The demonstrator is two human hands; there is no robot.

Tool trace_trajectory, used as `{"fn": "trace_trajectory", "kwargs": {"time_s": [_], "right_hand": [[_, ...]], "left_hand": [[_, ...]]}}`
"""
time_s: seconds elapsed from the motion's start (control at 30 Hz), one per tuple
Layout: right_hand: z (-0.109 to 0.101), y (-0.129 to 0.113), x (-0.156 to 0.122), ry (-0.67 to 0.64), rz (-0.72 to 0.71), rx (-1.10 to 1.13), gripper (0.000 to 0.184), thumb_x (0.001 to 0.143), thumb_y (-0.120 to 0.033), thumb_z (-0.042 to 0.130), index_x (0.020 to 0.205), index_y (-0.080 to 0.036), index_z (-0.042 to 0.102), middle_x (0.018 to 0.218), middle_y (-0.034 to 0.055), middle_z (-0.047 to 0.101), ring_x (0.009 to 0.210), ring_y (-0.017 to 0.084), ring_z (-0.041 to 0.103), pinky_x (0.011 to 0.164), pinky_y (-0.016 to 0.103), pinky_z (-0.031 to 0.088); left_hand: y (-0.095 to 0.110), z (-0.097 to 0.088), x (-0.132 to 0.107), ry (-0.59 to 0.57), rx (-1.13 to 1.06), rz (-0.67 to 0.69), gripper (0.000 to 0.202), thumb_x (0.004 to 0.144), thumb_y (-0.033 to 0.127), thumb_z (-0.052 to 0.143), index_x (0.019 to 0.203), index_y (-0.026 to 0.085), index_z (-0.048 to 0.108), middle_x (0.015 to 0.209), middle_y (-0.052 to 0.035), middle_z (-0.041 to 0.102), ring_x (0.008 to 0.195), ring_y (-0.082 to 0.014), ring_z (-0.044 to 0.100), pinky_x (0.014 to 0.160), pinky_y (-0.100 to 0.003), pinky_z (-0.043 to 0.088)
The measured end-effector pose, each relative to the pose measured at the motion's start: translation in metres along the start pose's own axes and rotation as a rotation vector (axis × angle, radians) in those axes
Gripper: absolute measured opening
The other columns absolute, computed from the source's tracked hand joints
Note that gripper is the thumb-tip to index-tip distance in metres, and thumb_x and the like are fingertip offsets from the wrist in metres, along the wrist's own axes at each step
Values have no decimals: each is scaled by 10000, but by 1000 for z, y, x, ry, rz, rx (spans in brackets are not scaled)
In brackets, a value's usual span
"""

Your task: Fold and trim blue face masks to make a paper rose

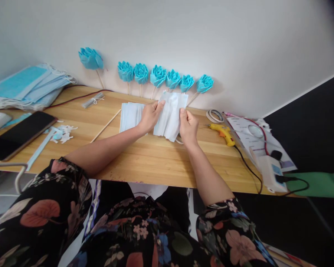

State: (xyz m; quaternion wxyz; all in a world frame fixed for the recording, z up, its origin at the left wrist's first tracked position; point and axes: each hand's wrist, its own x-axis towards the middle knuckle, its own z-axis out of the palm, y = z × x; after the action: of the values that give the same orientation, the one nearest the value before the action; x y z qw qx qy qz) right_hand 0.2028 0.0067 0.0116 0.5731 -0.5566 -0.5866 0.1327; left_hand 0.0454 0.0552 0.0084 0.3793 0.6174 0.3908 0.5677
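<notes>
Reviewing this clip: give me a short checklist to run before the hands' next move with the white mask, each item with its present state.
1. Left hand grips the white mask: ok.
2. Right hand grips the mask's other edge: ok.
3. Mask lifted off the table, spread between both hands: ok.
4. Glue gun lies apart from the hands, to the right: ok.
5. Glue gun hot or switched on: cannot tell.
6. Wooden stick lies in reach to the left: ok.
</notes>
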Motion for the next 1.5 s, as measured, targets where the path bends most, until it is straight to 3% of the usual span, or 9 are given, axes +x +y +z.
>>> {"fn": "trace_trajectory", "kwargs": {"time_s": [0.17,0.37,0.6,0.83,0.93,1.07,1.2,1.5], "right_hand": [[-7,1,6,106,-10,-19,526,924,-633,447,617,-234,298,587,-62,244,567,98,280,556,276,238],[-3,4,4,55,-14,-4,530,923,-638,442,614,-235,291,574,-66,243,555,96,277,551,278,230],[-10,12,11,126,26,61,536,901,-667,460,620,-223,357,590,-63,288,571,91,320,563,264,267],[-14,3,13,16,102,284,489,888,-663,481,710,-214,554,672,-18,512,699,146,517,647,278,419],[-12,2,14,-12,175,359,458,821,-663,578,773,-209,611,715,-5,578,720,149,545,653,277,442],[-7,7,12,-6,256,407,429,719,-608,718,756,-197,603,670,-36,542,626,103,487,594,243,403],[-2,15,9,-51,247,365,430,753,-619,680,745,-200,581,646,-45,492,598,94,445,564,239,367],[-2,16,5,-50,85,144,528,869,-665,512,614,-220,387,594,-50,295,560,92,299,525,259,252]], "left_hand": [[0,-4,6,30,-15,-33,552,908,519,595,578,212,277,564,26,212,564,-119,279,513,-296,221],[-2,-2,6,-9,-90,-59,539,911,512,596,585,208,294,563,29,205,552,-110,284,504,-281,222],[2,-9,11,-30,-14,-44,562,908,542,583,594,206,260,564,39,203,543,-94,229,500,-279,184],[6,-6,3,-102,34,-42,576,908,604,523,602,211,234,580,32,209,552,-96,205,500,-288,156],[5,-5,0,-183,9,-53,582,888,648,514,600,210,262,581,29,244,550,-97,232,499,-278,171],[6,-4,0,-288,-48,-58,531,868,655,532,638,194,404,615,22,365,582,-100,342,534,-252,273],[6,-3,0,-312,-88,-38,453,842,614,590,760,170,550,704,9,501,685,-117,459,627,-242,379],[8,-2,-3,-321,-126,-96,409,906,517,556,703,161,555,638,19,486,609,-103,460,600,-242,383]]}}
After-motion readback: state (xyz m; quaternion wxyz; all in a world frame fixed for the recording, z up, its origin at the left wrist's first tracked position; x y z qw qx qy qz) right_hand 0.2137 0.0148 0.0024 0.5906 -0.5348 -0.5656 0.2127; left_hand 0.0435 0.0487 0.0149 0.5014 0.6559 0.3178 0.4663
